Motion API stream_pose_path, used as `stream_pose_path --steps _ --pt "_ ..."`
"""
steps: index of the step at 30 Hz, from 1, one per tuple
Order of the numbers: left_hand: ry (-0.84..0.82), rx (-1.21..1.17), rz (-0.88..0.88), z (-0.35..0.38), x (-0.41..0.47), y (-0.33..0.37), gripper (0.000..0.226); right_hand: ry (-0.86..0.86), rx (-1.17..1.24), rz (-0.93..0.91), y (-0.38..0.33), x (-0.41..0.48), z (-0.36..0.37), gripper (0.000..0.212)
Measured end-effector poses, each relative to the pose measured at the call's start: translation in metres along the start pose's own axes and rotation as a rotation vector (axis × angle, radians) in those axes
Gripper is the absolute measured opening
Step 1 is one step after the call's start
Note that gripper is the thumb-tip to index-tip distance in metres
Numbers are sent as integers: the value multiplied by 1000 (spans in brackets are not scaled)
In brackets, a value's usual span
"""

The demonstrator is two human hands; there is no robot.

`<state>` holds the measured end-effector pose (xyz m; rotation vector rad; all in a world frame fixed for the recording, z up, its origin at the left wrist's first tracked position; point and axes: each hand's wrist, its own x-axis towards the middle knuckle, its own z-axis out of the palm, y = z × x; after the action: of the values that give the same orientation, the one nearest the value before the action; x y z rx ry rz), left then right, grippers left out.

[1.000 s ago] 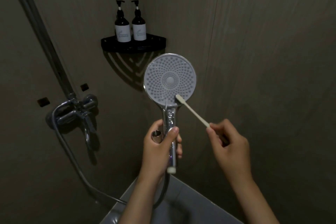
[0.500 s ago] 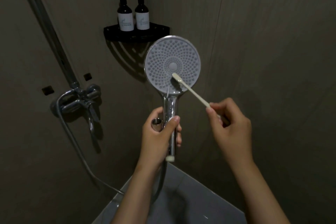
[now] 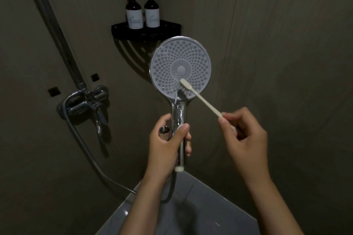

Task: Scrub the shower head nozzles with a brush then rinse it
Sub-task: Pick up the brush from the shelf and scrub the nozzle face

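My left grip (image 3: 168, 145) is curled round the chrome handle of the one shower head (image 3: 180, 68), thumb laid across the front. It holds the head upright before the corner of the walls, its round nozzle face turned toward me. One short metal fitting (image 3: 164, 132) sits in the same grip, just beside the handle. My right grip (image 3: 246, 139) pinches the tail of one cream toothbrush (image 3: 202, 99) between thumb and fingertips, and its bristles press on the lower part of the nozzle face, below the centre disc. Behind, two dark pump bottles (image 3: 134, 13) stand side by side on one black corner shelf (image 3: 172, 28). One mixer tap (image 3: 86, 105) is on the left wall, with one hose (image 3: 91, 158) curving down from it.
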<state>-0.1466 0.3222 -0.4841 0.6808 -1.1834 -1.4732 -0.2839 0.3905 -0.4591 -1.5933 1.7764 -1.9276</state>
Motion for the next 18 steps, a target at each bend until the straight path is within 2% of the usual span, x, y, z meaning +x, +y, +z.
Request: stream_pose_path --steps 4,12,18 --pt "-3 3 3 1 -3 -2 15 24 -49 -9 -2 4 7 11" --pt "4 -26 -49 -2 -3 -5 23 -143 -84 22 5 -9 21 11" --pt "8 -31 -47 -3 -1 -4 17 -73 -44 -2 -2 -4 19 10"
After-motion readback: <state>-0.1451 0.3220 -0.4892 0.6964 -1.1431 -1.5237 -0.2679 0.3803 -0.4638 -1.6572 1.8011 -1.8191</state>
